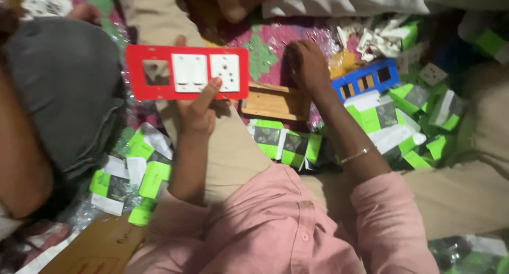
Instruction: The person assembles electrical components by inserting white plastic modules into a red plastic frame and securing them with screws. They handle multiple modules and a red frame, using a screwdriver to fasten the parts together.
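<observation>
The left hand (197, 111) grips the lower edge of a red switch plate (186, 72), thumb pressed up on its front beside the white socket module (225, 71) and the other fingers hidden behind, so the plate is held flat toward the camera. On the red switch plate, a pair of white rocker switches (190, 72) sits in the middle, the socket module at its right end, and an open square cut-out (156, 72) at its left end. Just right of the plate and slightly below its corner lies a small wooden block (274, 102), and the right hand (306, 66) rests above that block with fingers curled down against the patterned pink cloth (262, 46); whether it holds anything cannot be told. Farther right of the plate, beyond the right hand, lies a blue switch plate (366, 80) with empty slots, among a heap of green and white cartons (395, 120). More such cartons lie below the red plate on both sides of the left forearm. Left of the plate, a grey-clad bulk (63, 88) of another person fills the edge of view. A heap of loose white parts (379, 41) lies above the blue plate.
</observation>
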### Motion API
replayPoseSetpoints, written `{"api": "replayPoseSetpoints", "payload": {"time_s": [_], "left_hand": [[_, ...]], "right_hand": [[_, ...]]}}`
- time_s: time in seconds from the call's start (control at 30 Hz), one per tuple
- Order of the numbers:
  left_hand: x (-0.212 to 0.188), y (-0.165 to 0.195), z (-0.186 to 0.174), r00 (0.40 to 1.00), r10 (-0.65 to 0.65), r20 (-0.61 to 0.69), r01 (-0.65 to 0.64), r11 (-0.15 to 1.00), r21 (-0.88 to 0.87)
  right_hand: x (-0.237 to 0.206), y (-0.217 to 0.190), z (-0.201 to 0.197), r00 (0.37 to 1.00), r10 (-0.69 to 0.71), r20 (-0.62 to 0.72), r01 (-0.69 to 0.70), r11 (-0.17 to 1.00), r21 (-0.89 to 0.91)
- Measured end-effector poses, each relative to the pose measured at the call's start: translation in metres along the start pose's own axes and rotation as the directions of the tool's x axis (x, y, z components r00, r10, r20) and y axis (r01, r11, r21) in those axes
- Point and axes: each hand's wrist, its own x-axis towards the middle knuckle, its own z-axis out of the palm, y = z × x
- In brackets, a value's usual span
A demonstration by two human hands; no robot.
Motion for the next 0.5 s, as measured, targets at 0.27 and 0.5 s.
{"api": "replayPoseSetpoints", "payload": {"time_s": [0.27, 0.5], "left_hand": [[0.003, -0.007, -0.002, 0.997, -0.017, 0.069, 0.018, 1.000, -0.015], [-0.005, -0.006, 0.009, 0.992, -0.014, 0.122, 0.018, 0.999, -0.036]], "right_hand": [[0.019, -0.009, -0.003, 0.995, 0.101, 0.007, -0.100, 0.993, -0.067], [0.027, -0.002, -0.011, 0.957, 0.290, 0.005, -0.287, 0.941, 0.180]]}}
